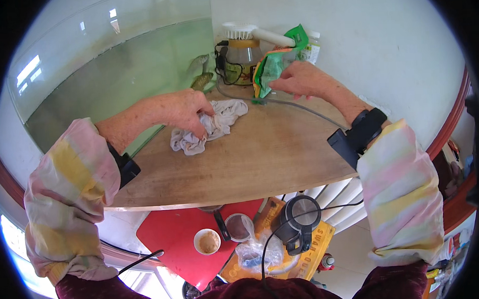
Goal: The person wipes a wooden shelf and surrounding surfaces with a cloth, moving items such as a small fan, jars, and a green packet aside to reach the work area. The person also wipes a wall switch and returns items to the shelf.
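I've got my left hand curled on a crumpled white cloth on the light-brown wooden desk, near the greenish glass fish tank, while my right hand is at the green-and-orange plastic pouch, can't tell if gripping.

We count two hands, one left hand and one right hand, two dark wrist straps, two fish and one glass fish tank. We find one wooden shelf, one whitish cloth, one wide jar, one green pouch and one white bottle. We also tally one white cup, one lidded jug and one clear plastic bag.
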The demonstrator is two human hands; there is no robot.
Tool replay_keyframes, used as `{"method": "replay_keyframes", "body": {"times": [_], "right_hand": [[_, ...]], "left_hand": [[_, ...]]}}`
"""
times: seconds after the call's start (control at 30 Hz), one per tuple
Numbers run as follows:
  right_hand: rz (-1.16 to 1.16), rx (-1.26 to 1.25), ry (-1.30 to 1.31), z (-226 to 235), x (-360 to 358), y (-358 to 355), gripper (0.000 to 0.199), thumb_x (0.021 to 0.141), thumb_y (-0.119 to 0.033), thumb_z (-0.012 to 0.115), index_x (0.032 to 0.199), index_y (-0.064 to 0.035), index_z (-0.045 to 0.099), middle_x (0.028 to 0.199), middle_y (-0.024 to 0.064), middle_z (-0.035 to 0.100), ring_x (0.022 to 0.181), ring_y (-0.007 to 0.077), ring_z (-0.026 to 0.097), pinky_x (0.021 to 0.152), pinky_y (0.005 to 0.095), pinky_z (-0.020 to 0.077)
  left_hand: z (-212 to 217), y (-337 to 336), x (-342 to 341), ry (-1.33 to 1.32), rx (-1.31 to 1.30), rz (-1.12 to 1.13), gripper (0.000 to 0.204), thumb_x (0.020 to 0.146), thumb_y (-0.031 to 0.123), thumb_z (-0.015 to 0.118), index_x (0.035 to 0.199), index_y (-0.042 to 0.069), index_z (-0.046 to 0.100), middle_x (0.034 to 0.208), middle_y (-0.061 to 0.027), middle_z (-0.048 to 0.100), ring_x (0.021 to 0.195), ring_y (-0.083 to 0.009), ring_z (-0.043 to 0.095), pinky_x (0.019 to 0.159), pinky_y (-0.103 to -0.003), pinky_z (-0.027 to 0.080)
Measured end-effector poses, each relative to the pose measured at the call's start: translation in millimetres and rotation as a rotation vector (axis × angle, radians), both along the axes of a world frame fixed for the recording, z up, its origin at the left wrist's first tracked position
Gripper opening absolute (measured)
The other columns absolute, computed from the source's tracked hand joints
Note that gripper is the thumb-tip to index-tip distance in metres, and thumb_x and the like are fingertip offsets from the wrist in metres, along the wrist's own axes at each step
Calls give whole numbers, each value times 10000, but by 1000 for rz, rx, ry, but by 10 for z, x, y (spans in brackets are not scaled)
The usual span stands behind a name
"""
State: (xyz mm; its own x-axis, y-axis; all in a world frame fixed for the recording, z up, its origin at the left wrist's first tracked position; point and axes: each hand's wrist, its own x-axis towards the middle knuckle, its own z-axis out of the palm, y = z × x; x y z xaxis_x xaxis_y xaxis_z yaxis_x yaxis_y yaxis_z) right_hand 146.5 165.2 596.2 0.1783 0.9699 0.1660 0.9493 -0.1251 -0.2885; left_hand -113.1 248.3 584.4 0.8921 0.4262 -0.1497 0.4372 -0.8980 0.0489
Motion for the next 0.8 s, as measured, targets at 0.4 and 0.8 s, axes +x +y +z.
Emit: {"method": "replay_keyframes", "body": {"times": [0.4,0.8], "right_hand": [[68,145,-78,-501,133,-1068,300,810,-267,589,913,10,638,736,166,632,661,230,599,641,337,475],[-140,507,80,-1016,255,-1518,189,803,-202,611,847,-18,613,763,113,552,682,233,610,664,336,487]], "left_hand": [[395,255,843,-332,285,41,556,725,483,657,922,-36,632,688,-168,617,639,-263,599,604,-387,483],[380,353,1673,-564,682,-21,403,842,423,536,870,45,675,775,-187,643,770,-358,632,685,-444,511]]}}
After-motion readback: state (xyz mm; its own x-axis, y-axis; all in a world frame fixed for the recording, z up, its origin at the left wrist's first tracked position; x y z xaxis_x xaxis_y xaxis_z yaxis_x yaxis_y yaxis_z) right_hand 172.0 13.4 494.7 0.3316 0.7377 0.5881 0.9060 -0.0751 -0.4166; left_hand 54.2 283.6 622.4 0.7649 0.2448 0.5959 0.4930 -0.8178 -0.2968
